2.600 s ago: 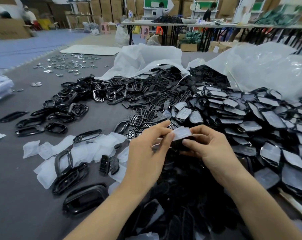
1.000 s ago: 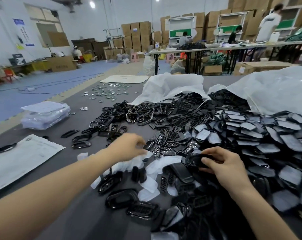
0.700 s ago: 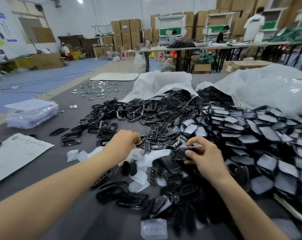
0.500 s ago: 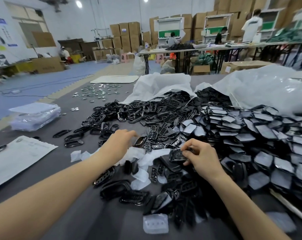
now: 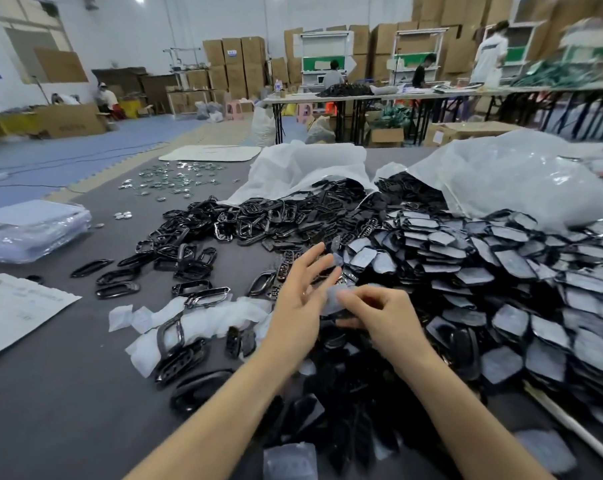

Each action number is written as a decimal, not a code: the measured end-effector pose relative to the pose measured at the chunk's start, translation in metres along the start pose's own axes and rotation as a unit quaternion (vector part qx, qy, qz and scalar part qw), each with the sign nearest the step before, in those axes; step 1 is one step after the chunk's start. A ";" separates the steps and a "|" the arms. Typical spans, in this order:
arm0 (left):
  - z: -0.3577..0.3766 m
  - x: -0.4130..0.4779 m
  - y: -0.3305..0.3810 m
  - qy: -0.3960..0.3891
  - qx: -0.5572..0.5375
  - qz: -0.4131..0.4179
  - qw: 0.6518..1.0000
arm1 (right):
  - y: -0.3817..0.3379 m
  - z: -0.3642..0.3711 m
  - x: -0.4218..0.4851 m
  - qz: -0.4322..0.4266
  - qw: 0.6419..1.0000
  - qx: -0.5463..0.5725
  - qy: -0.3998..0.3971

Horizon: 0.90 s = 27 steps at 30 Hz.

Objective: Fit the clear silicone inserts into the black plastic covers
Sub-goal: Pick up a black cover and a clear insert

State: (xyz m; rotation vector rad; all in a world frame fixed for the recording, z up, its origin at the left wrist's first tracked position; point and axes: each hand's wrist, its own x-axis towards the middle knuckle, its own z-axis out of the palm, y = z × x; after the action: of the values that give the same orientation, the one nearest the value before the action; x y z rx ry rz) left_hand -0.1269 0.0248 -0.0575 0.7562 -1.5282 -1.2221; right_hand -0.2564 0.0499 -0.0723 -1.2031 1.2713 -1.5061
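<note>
Both bare: left hand (image 5: 300, 306), right hand (image 5: 386, 317); forearms likewise uncovered up to frame's lower edge.

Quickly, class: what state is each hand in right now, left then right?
Left hand: open, fingers straight and spread, gripping nothing.
Right hand: closed, fingers pinching a clear silicone insert.

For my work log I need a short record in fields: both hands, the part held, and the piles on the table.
left hand: open, fingers straight and spread
right hand: pinches a clear insert; what lies under it is blurred
loose inserts: on the table, left of the hands
bare covers: black heap behind the hands, by a white bag
fitted covers: big heap at the right
</note>
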 end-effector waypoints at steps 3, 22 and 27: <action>0.004 -0.004 -0.016 0.005 0.036 0.018 0.999 | 0.005 -0.003 0.001 0.001 0.999 -0.041 0.021; -0.002 -0.001 -0.020 0.051 0.128 0.026 0.990 | -0.007 -0.001 -0.002 0.000 0.997 0.062 0.036; -0.001 -0.003 -0.022 0.038 0.116 0.003 0.993 | 0.000 -0.005 0.001 -0.035 0.991 -0.092 0.092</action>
State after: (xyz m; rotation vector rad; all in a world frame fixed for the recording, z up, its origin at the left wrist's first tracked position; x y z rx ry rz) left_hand -0.1275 0.0207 -0.0791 0.9388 -1.6247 -1.0104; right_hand -0.2611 0.0500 -0.0722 -1.2604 1.5327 -1.6073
